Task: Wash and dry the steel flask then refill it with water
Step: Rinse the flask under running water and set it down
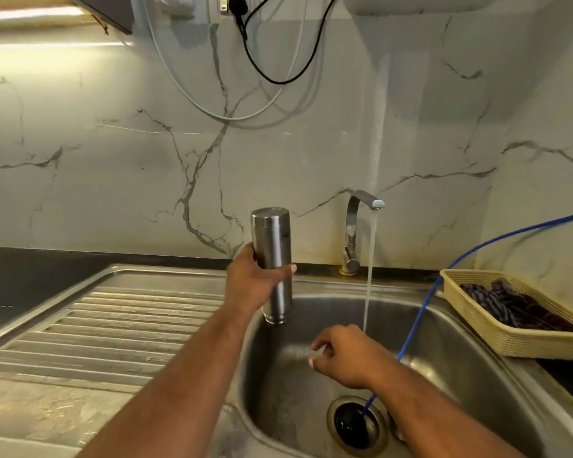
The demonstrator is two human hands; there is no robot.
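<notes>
left hand (252, 285) holds steel flask (273, 246) vertical over sink (444, 325), fingers (286, 269) curled round its middle | right hand (341, 355) low in basin, loosely curled, empty | tap (354, 226) running | risk: wet steel may slip from a one-handed hold and dent

Both forearms (179, 375) are bare, as are the left hand (255, 285) and right hand (344, 358), nails seemingly short.

A single wide-angle view from the person's head looks forward and down, squarely facing the marble wall (113, 193), close above the sink (460, 358); both forearms (179, 375) reach in from the bottom edge, the tap (352, 233) straight ahead
</notes>
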